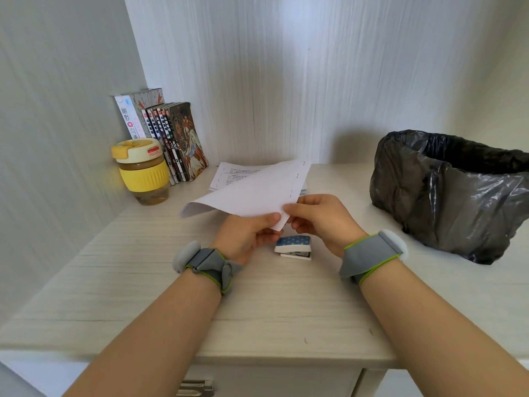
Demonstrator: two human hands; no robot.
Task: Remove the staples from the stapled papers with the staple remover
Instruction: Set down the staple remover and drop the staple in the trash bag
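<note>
You had both hands, left hand [246, 234] and right hand [320, 222], fingers pinching the stapled papers [252, 193] above the staple remover [293, 247].

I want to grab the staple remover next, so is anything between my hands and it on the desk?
Only the stapled papers that both hands pinch. The staple remover lies on the desk just below the left hand and right hand, with nothing visible covering it.

Matt pale wood-grain bench [137, 282]; thin white matt paper sheets [252, 193]; glossy crinkled black plastic bin bag [446, 196].
</note>
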